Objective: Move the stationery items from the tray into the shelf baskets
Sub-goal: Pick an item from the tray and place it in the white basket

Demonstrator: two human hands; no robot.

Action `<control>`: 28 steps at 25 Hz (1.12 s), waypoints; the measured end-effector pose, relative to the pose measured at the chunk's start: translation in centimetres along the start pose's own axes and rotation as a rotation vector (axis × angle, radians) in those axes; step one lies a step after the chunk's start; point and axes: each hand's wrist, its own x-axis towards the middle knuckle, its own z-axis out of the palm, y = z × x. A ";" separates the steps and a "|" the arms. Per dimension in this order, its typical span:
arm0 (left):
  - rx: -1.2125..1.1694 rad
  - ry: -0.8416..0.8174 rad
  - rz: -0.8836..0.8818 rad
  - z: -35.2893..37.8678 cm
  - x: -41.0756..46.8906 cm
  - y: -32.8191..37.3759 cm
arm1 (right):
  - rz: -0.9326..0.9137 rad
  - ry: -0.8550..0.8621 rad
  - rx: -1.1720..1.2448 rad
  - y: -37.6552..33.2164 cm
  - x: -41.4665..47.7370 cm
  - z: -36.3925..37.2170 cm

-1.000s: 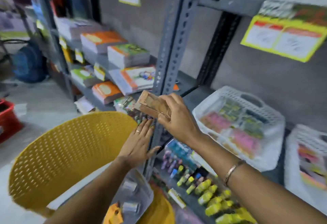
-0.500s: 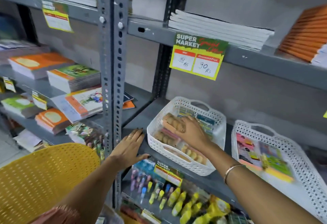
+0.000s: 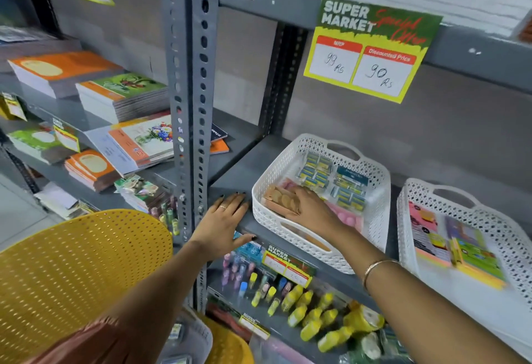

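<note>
Seen from the head camera, the right hand [image 3: 309,209] closes on a brown packet [image 3: 280,201] at the white basket's [image 3: 290,229] near-left corner, its long axis along the front rim; the left hand [image 3: 223,224], flat and empty, rests on the shelf edge [image 3: 230,191] beside it.

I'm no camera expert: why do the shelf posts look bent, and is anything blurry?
Head view: the wide lens bows the grey post; the price sign reads sharp, while the yellow basket and the right white basket smear at the edges; lighting is flat, without glare.
</note>
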 end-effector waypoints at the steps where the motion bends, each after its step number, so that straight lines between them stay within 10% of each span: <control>1: 0.002 0.015 -0.002 0.0 0.0 0.0 | -0.015 -0.017 -0.006 -0.1 -0.1 -0.2; 18: 0.022 0.082 0.006 0.1 -0.2 0.0 | -0.040 0.158 -0.026 -0.9 -0.7 -1.3; 23: 0.014 0.123 -0.059 0.0 -4.0 -0.1 | -0.365 0.519 0.039 -6.9 -1.6 -1.2; 28: -0.007 0.074 -0.304 3.8 -15.4 -2.6 | -0.623 0.426 0.089 -12.0 -2.4 6.9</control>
